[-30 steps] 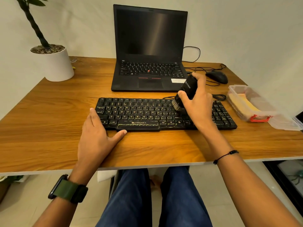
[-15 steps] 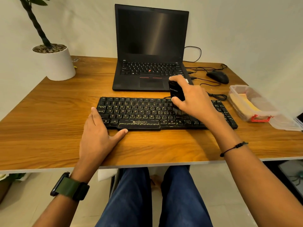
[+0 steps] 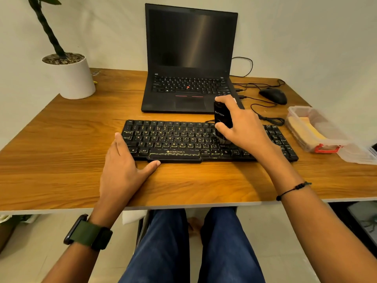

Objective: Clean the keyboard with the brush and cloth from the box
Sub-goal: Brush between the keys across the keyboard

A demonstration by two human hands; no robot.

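Right hand (image 3: 242, 127): mine, wrapped around the brush (image 3: 222, 117), index finger over its top, thumb on the near side. Against a second ago it has slid left along the keys, from the right-hand block toward the middle.
Brush: black body now near upright; a second ago it leaned away toward the laptop (image 3: 189, 64). Bristles meet the keys under my thumb, about the row right of the letters; my thumb partly covers the tips, so I read contact as likely, not certain.
Left hand (image 3: 122, 166): flat and spread on the desk (image 3: 61, 160), fingers against the keyboard's left end, thumb along its front edge. Unmoved over the last second; it pins the board.
Keyboard (image 3: 173, 139): black, lying square in front of me, same place as before. Pale streaks show on the space bar and lower rows.
Box (image 3: 318, 129): clear, open, at my right, well apart from the keyboard; the yellow cloth (image 3: 306, 129) lies inside, untouched.
Meaning: brushing pass is running right to left; the left half looks undone, and the cloth step has not begun.
Next, my judgement: carry strokes on leftward, left hand holding.
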